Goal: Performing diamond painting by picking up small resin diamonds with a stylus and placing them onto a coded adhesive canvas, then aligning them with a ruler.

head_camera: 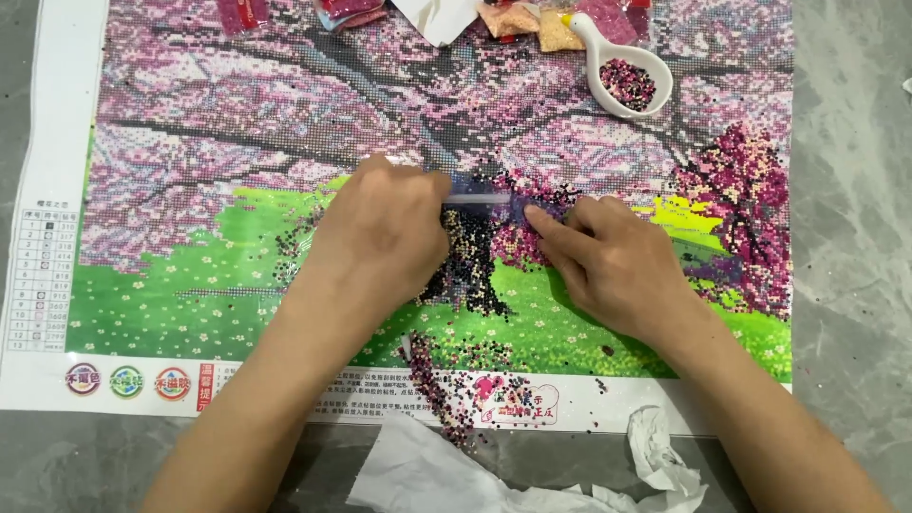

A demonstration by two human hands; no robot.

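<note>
A diamond-painting canvas [190, 275] with a pink blossom tree and green meadow lies flat on a grey surface. My left hand [380, 233] rests on its middle, fingers curled around a thin clear applicator pen [480, 199] that points right. My right hand [617, 261] lies beside it, index finger pressed on the canvas just under the pen's tip, holding nothing. Between the hands is a patch of dark and pink beads [475, 261] stuck on the trunk area. Loose beads [442, 389] are scattered along the lower white border.
A white spouted tray [622, 66] with dark pink beads sits at the top right. Small bead bags [518, 19] lie along the top edge. Crumpled white backing paper [446, 475] lies at the bottom, near the canvas edge.
</note>
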